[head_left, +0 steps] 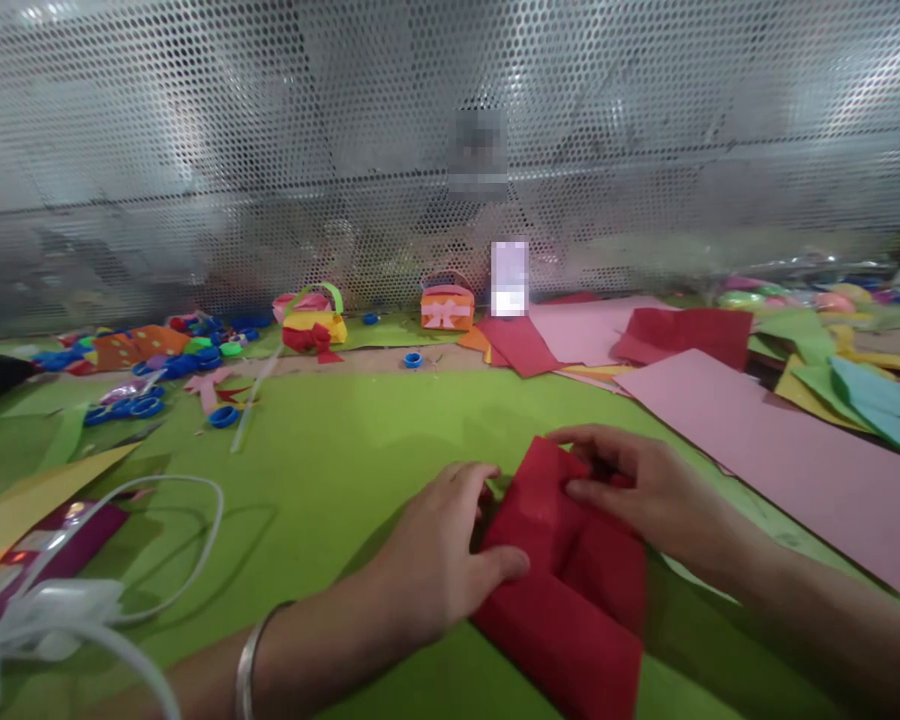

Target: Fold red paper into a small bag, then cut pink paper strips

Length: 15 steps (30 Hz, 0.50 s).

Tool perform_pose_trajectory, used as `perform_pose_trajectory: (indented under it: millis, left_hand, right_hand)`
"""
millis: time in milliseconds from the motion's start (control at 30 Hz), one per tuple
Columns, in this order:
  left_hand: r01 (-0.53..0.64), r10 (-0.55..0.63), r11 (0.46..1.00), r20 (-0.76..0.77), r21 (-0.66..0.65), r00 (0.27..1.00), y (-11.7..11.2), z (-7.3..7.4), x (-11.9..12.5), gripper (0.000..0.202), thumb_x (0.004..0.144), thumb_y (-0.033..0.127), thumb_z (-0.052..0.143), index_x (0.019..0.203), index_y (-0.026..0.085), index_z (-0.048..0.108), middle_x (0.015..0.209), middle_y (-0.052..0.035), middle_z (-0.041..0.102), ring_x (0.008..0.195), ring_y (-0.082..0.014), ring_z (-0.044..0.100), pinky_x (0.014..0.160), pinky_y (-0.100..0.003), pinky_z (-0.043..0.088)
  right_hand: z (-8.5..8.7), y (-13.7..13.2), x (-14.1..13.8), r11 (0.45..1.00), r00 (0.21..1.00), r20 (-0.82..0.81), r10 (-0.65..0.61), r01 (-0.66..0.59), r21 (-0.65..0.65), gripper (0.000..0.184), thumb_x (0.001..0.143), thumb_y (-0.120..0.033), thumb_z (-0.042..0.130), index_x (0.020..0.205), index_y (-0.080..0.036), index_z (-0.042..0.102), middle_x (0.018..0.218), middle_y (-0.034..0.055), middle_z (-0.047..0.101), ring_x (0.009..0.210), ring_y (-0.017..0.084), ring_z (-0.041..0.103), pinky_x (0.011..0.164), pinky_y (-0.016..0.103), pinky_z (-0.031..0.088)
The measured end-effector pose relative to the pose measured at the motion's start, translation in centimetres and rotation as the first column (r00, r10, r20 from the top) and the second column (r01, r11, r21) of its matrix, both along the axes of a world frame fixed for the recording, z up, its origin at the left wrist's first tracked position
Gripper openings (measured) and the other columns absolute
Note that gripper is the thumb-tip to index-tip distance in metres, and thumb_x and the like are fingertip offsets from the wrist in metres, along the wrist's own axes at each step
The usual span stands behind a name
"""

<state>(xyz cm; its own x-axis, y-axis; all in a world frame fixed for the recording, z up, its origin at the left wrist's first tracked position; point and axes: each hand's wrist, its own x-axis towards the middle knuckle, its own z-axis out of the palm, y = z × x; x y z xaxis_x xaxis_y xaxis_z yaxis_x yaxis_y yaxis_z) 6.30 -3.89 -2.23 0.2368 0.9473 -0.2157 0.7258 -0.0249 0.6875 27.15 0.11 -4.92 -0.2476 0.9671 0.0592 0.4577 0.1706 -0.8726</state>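
A flat, bright green tabletop [330, 430] is being occupied at the far left by a round blue plastic ring [223, 416]; its right side is being covered by a rectangular pink paper sheet [780, 460].

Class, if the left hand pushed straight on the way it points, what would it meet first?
The folded red paper: the left hand touches it with its thumb. The right hand seems next, though depth is hard to judge.
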Motion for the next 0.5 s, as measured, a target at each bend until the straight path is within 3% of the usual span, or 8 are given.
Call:
perform_pose_trajectory:
  millis: [100, 167, 200, 267, 333, 400, 500]
  left_hand:
    - [0.063, -0.063, 0.998, 0.058, 0.003, 0.996, -0.1, -0.1, -0.1, 0.022, 0.081, 0.031, 0.065, 0.094, 0.013, 0.066, 0.080, -0.0048, 0.068, 0.067, -0.0179, 0.059, 0.057, -0.028, 0.046]
    - [0.108, -0.103, 0.969, -0.037, 0.224, 0.994, -0.4, -0.1, -0.3, 0.012, 0.084, 0.021, 0.060, 0.084, 0.012, 0.067, 0.072, -0.0034, 0.066, 0.061, -0.0155, 0.057, 0.054, -0.025, 0.043]
    - [0.147, -0.103, 0.904, -0.128, 0.402, 0.986, -0.5, 0.0, -0.5, 0.013, 0.085, 0.016, 0.057, 0.087, 0.011, 0.068, 0.073, -0.0045, 0.067, 0.061, -0.0156, 0.057, 0.053, -0.025, 0.043]
    - [0.274, -0.052, 0.651, -0.318, 0.708, 0.947, -0.8, 0.4, -0.8, 0.026, 0.089, 0.009, 0.046, 0.102, 0.009, 0.068, 0.076, -0.0071, 0.068, 0.062, -0.0172, 0.059, 0.051, -0.026, 0.042]
    - [0.401, 0.023, 0.421, -0.452, 0.813, 0.892, -0.9, 0.9, -1.0, 0.037, 0.093, 0.007, 0.034, 0.110, 0.010, 0.067, 0.072, -0.0066, 0.066, 0.056, -0.0178, 0.057, 0.045, -0.026, 0.037]
    - [0.469, 0.071, 0.301, -0.510, 0.830, 0.857, -0.9, 1.2, -1.1, 0.042, 0.096, 0.009, 0.029, 0.108, 0.013, 0.069, 0.066, -0.0048, 0.063, 0.052, -0.0175, 0.055, 0.042, -0.027, 0.033]
    - [0.470, 0.091, 0.244, -0.503, 0.848, 0.860, -0.7, 1.2, -1.0, 0.042, 0.098, 0.012, 0.029, 0.104, 0.015, 0.070, 0.063, -0.0030, 0.060, 0.051, -0.0165, 0.053, 0.044, -0.028, 0.033]
  right_hand:
    - [0.4, 0.5, 0.8, 0.998, 0.977, -0.213, 0.020, -0.006, 0.067, 0.022, 0.076, -0.037, 0.068, 0.089, -0.020, 0.069, 0.081, 0.0034, 0.063, 0.075, 0.018, 0.062, 0.065, 0.030, 0.053]
    - [0.6, 1.0, 1.4, 0.977, 0.972, -0.189, 0.139, -0.103, 0.187, 0.015, 0.076, -0.034, 0.071, 0.086, -0.022, 0.070, 0.089, 0.0048, 0.065, 0.083, 0.020, 0.064, 0.069, 0.030, 0.054]
    - [0.6, 1.1, 1.6, 0.953, 0.974, -0.121, 0.189, -0.153, 0.260, 0.016, 0.076, -0.031, 0.072, 0.090, -0.023, 0.070, 0.096, 0.0054, 0.066, 0.090, 0.021, 0.064, 0.075, 0.031, 0.055]
    - [0.8, 1.3, 2.0, 0.888, 0.975, 0.021, 0.222, -0.211, 0.408, 0.030, 0.076, -0.023, 0.073, 0.105, -0.027, 0.069, 0.109, 0.0055, 0.067, 0.103, 0.022, 0.063, 0.085, 0.033, 0.054]
    - [1.0, 1.4, 2.1, 0.832, 0.979, 0.062, 0.194, -0.198, 0.518, 0.033, 0.077, -0.016, 0.070, 0.108, -0.029, 0.069, 0.109, 0.0039, 0.069, 0.103, 0.019, 0.064, 0.087, 0.030, 0.054]
    - [1.1, 1.4, 2.0, 0.812, 0.984, 0.019, 0.179, -0.159, 0.561, 0.025, 0.081, -0.013, 0.066, 0.099, -0.029, 0.072, 0.100, 0.0024, 0.071, 0.092, 0.016, 0.067, 0.079, 0.025, 0.056]
    - [1.0, 1.6, 1.8, 0.814, 0.983, -0.022, 0.184, -0.140, 0.564, 0.019, 0.083, -0.013, 0.064, 0.091, -0.027, 0.074, 0.093, 0.0027, 0.072, 0.084, 0.014, 0.068, 0.072, 0.024, 0.057]
